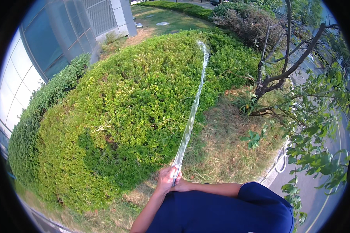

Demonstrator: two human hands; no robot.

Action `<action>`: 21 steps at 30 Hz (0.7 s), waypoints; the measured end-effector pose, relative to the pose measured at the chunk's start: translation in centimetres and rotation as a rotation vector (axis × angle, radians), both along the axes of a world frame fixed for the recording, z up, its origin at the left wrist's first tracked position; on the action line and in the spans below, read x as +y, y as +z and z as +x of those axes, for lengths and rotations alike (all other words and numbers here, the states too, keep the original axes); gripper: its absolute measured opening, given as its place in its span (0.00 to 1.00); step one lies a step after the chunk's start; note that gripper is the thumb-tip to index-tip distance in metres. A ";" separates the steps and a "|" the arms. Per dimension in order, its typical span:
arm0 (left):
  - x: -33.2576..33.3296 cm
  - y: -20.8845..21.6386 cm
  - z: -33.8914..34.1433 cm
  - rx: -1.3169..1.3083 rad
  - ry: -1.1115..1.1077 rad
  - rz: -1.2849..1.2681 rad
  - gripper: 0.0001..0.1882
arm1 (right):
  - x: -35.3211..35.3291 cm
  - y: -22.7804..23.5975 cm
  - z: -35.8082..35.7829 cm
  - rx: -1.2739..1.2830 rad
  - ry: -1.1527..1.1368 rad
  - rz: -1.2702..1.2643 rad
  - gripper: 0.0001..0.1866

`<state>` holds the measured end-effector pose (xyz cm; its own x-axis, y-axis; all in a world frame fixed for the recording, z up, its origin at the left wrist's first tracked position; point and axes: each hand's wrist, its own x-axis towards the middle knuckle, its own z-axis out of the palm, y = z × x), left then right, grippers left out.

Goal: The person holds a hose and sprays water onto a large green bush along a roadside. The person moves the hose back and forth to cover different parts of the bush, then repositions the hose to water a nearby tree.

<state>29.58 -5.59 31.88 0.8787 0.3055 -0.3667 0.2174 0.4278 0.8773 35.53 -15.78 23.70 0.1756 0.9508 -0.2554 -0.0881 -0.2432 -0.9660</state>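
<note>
At the near edge of the head view, the left hand [166, 177] clamps a pale hose end [177, 167], forearm [148, 211] angled forward; the right hand [182, 186], forearm crossing from the right, sits just beside, its grip too hidden to tell. Water [191, 119] streams far over green shrubs [144, 89]; dry grass [225, 155] and pavement [319, 194] lie right, a glass-walled building [44, 42] far left.

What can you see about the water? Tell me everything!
The water is a long, clear, shiny stream with whitish glints. It shoots out of a pale grey hose end gripped by the left hand. It stretches forward, slanting a little right, toward the green bushes. Near the hose it looks smooth; its far end looks white and splashy. I can't tell exactly where it lands.
</note>
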 end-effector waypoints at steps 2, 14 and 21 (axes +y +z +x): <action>-0.4 -0.1 0.3 0.022 0.024 -0.014 0.18 | -0.1 0.0 -0.1 0.040 -0.047 0.075 0.21; -0.4 -0.7 1.1 -0.027 -0.069 0.105 0.20 | -0.1 -5.1 0.2 -0.064 -0.076 0.054 0.20; -0.3 -0.6 1.0 -0.034 -0.040 0.104 0.21 | -0.3 -4.9 0.0 -0.087 -0.129 0.089 0.20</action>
